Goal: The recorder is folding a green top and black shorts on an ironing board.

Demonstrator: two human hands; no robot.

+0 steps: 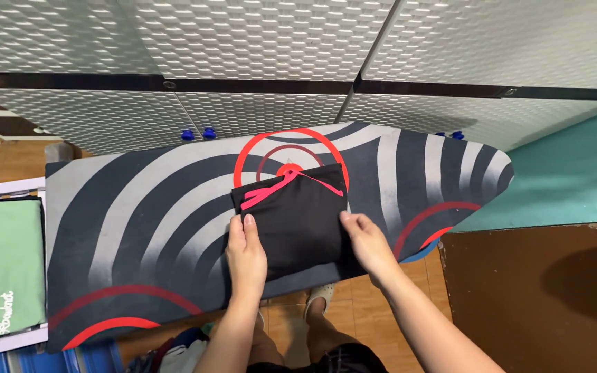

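1. Left hand (pixel 247 257) lies flat, fingers together, pressing the left edge of the folded black garment (pixel 298 220); it grips nothing.
2. Right hand (pixel 367 243) pins the right edge likewise, keeping the fold square.
3. The garment sits mid-board, pink drawstring (pixel 271 192) at twelve o'clock.
4. The striped ironing board (pixel 139 228) carries it; a green cloth (pixel 1 266) lies at nine o'clock.

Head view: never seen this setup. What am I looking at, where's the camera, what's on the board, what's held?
There is no machine here: a person works with two bare hands. The single camera sits on their head and looks down, so the arms enter from the bottom. An ironing board with a grey, black and red swirl cover fills the middle. On it lies a folded black cloth with a pink cord. The left hand presses its left edge; the right hand rests on its right edge. A green garment lies at the far left.
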